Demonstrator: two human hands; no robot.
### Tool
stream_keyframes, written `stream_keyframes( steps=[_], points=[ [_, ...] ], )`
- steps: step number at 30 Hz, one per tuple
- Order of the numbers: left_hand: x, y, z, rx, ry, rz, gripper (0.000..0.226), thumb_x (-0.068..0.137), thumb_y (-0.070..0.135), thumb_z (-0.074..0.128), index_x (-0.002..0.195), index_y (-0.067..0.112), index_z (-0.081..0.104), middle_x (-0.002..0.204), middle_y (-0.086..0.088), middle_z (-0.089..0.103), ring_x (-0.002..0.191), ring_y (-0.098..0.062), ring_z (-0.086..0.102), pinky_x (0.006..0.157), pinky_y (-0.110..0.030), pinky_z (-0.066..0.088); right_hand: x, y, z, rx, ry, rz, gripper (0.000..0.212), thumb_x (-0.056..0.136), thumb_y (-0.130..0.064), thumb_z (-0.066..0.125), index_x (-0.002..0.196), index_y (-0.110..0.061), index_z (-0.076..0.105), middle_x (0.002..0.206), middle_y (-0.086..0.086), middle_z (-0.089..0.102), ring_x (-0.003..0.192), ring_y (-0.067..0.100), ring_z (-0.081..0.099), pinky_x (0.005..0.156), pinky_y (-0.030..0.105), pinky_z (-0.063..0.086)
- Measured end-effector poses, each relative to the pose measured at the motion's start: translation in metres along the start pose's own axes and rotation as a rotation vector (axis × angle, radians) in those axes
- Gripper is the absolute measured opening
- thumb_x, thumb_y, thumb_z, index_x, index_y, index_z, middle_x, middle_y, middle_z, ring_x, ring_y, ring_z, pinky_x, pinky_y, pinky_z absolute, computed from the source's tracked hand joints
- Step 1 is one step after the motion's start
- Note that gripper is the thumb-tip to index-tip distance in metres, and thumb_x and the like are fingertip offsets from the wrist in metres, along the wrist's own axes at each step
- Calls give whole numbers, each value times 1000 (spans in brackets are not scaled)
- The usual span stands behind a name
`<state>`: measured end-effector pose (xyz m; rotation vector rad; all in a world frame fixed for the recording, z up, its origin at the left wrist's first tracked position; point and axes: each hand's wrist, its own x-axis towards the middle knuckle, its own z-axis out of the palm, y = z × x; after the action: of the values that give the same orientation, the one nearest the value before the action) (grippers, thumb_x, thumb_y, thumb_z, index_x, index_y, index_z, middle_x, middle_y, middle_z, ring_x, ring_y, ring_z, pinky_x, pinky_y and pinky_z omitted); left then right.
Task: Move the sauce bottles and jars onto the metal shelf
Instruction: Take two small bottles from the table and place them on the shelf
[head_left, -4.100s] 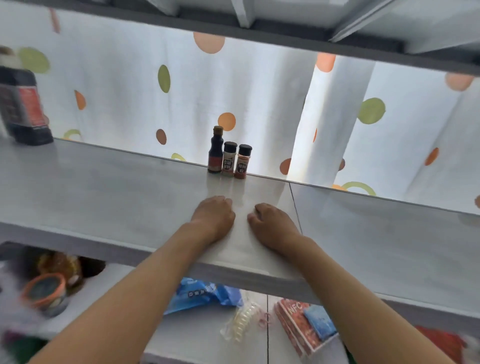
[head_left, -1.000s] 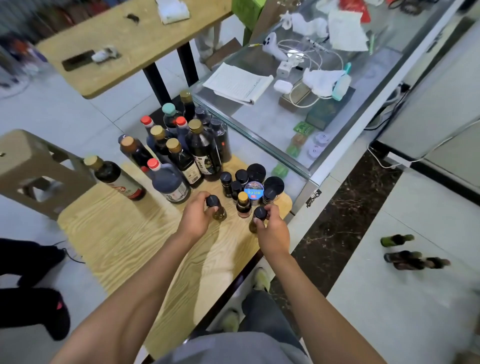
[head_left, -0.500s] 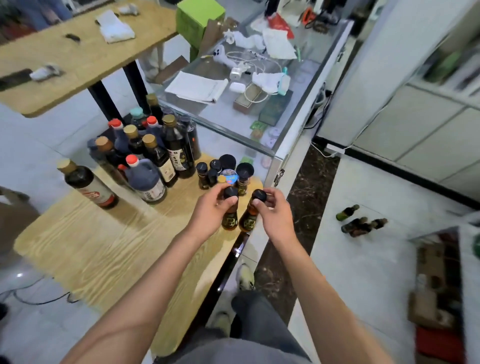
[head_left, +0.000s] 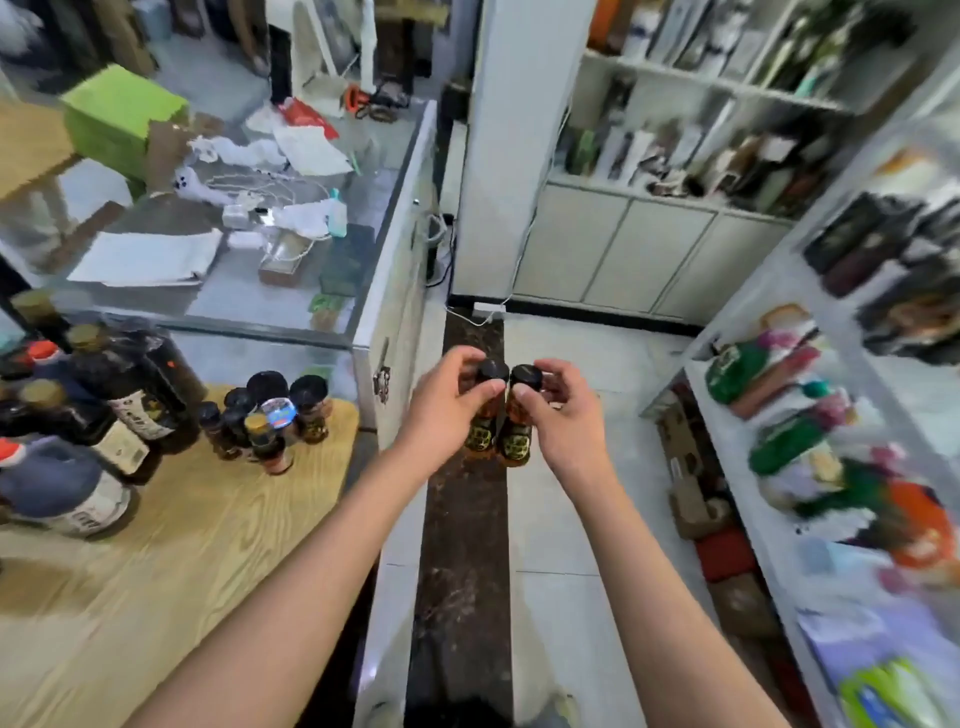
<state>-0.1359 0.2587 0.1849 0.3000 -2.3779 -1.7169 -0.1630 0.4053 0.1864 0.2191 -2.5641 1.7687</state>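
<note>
Now off the table | wooden table (head_left: 171, 545): big bottles (head_left: 119, 395) wait | left hand (head_left: 441, 415) pinches one small jar (head_left: 485, 415) | right hand (head_left: 563, 415) pinches the other jar (head_left: 519, 421), both lifted over the floor | white shelf (head_left: 769, 519): next stop, I think.

Bright, even indoor light; heavy motion blur right and left, centre sharper; wide-angle bending at edges.

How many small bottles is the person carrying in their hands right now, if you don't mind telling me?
2. One black-capped bottle is gripped by the left hand, the other bottle by the right hand; they hang side by side over the floor, clear of the wooden table.
</note>
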Motion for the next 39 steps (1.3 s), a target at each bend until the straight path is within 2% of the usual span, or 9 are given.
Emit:
stream_keyframes(
  steps=[4, 7, 14, 19, 23, 25, 29, 34, 39],
  points=[
    [19, 54, 59, 10, -80, 104, 29, 86, 29, 70, 113, 24, 59, 104, 8, 67, 95, -8, 63, 89, -34, 53, 11, -7, -77, 28, 150, -37, 26, 88, -13, 70, 111, -21, 60, 96, -11, 63, 86, -2, 58, 71, 7, 47],
    [26, 101, 115, -3, -155, 166, 24, 86, 31, 70, 108, 28, 60, 102, 7, 69, 94, -10, 65, 86, -42, 55, 16, -7, -146, 57, 247, -39, 28, 89, -16, 70, 116, -18, 62, 97, -10, 65, 84, -4, 60, 72, 10, 49],
    [24, 219, 270, -63, -344, 304, 22, 90, 27, 66, 112, 23, 62, 103, 6, 68, 95, -12, 66, 87, -43, 57, 22, 3, -324, 23, 480, -45, 31, 89, -25, 70, 118, -20, 61, 101, -4, 69, 92, 7, 66, 82, 25, 55],
    [17, 298, 393, -125, -448, 418, 24, 88, 29, 67, 112, 23, 64, 101, 3, 69, 94, -13, 66, 86, -44, 56, 22, 10, -459, -9, 660, -62, 24, 90, -22, 70, 112, -21, 61, 91, -6, 70, 81, 6, 66, 72, 20, 51],
    [6, 355, 472, -257, -527, 475, 24, 90, 20, 66, 114, 21, 63, 101, 7, 67, 92, -5, 63, 87, -26, 54, 25, 19, -546, -63, 818, -81, 19, 84, -25, 73, 101, -26, 63, 88, -4, 72, 82, 15, 69, 79, 39, 57],
    [0, 381, 508, -304, -569, 509, 24, 91, 18, 65, 115, 21, 63, 101, 8, 67, 93, -3, 62, 89, -28, 52, 25, 24, -587, -102, 871, -75, 22, 82, -30, 73, 101, -26, 62, 90, -3, 72, 84, 17, 69, 81, 44, 57],
    [-1, 420, 570, -331, -659, 528, 33, 92, 21, 64, 124, 17, 60, 109, 4, 64, 98, -8, 60, 80, -19, 47, 28, 31, -655, -143, 956, -85, 25, 85, -27, 74, 106, -23, 63, 93, 0, 73, 87, 16, 69, 79, 37, 56],
    [26, 454, 639, -377, -743, 544, 29, 87, 25, 70, 115, 20, 64, 108, -1, 70, 99, -15, 66, 90, -45, 54, 51, 41, -715, -174, 1061, -82, 29, 84, -28, 75, 110, -20, 64, 93, -1, 72, 87, 13, 69, 77, 29, 53],
    [74, 482, 707, -393, -841, 609, 25, 84, 30, 70, 108, 23, 66, 103, 2, 73, 99, -14, 68, 90, -51, 53, 91, 56, -756, -255, 1152, -64, 27, 85, -25, 74, 109, -17, 64, 95, -3, 70, 89, 9, 66, 74, 21, 49]
  ],
)
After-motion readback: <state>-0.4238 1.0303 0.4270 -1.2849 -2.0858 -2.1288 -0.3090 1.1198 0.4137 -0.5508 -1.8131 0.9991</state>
